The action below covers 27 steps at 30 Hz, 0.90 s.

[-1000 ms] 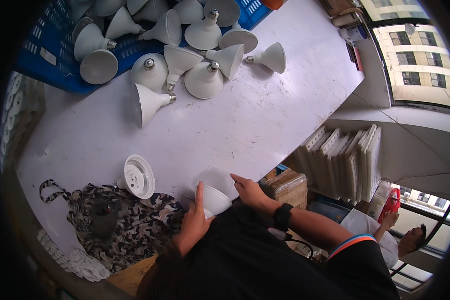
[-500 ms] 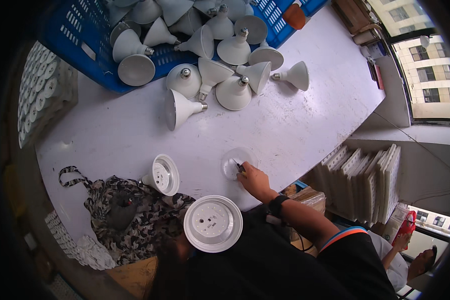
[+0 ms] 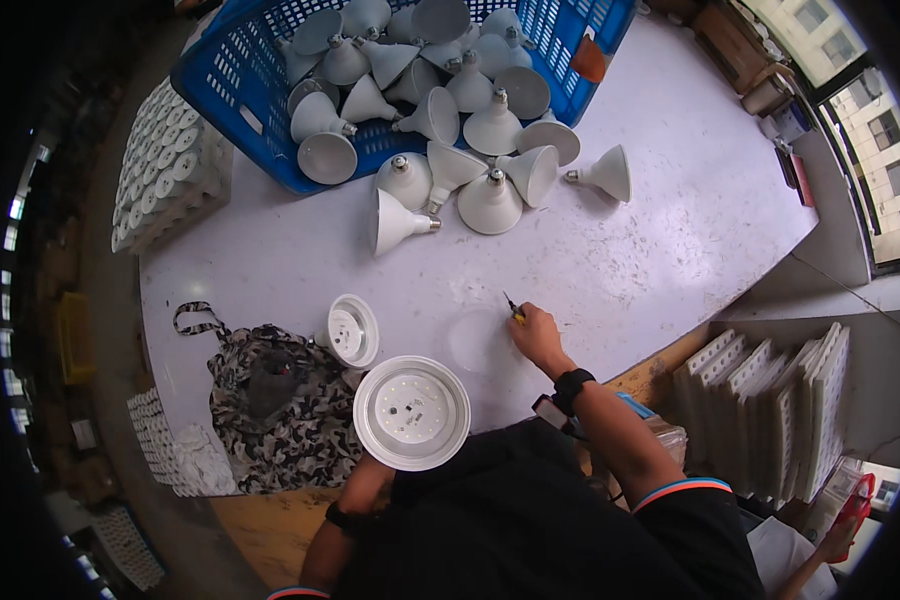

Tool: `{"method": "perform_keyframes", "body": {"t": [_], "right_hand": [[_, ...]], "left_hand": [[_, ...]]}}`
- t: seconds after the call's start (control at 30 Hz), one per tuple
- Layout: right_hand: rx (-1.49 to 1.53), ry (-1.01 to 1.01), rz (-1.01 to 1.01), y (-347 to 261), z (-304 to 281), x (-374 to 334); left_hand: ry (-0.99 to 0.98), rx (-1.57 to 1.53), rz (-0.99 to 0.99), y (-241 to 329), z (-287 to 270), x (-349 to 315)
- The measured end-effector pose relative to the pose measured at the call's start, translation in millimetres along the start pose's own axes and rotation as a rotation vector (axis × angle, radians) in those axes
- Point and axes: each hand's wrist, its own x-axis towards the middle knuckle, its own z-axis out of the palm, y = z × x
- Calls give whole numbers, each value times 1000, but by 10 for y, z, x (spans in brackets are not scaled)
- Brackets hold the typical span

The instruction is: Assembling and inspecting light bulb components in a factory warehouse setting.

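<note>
A white reflector lamp point(image 3: 412, 413), its open face showing a board dotted with small LEDs, is held up at the table's front edge. My left hand point(image 3: 372, 474) supports it from below; the lamp hides its fingers. Closed round a small screwdriver point(image 3: 517, 313) with a black and yellow handle, my right hand point(image 3: 539, 338) hovers over the table, its thin shaft pointing up and away. Just left of that hand lies a clear round lens cover point(image 3: 479, 341). Another open lamp point(image 3: 352, 332) rests on its side beyond the held one.
A blue crate point(image 3: 270, 150) full of white lamps stands at the back, with several loose lamps point(image 3: 490, 203) before it. Camouflage cloth point(image 3: 280, 410) covers the left front. White stacked parts point(image 3: 170, 165) stand far left; foam trays point(image 3: 770, 410) lean at right, near another person's hand point(image 3: 835, 540).
My right hand has lifted the screwdriver off the clear cover and moved it right. The held lamp has shifted slightly left and away. The whole view has swung, bringing my left forearm into sight.
</note>
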Motion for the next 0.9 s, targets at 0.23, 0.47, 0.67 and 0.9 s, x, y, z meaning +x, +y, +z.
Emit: {"method": "perform_keyframes", "body": {"t": [0.23,0.47,0.67,0.9], "right_hand": [[488,132,-61,-253,-390,-88],[918,-484,9,-416,-970,-1013],[805,-382,-89,-24,-679,-1184],[1059,-418,354,792,-711,-791]], "left_hand": [[-15,-12,9,68,124,-51],[-78,-71,21,629,411,836],[-236,-63,102,529,650,1018],[-190,-36,-13,681,606,1109]]}}
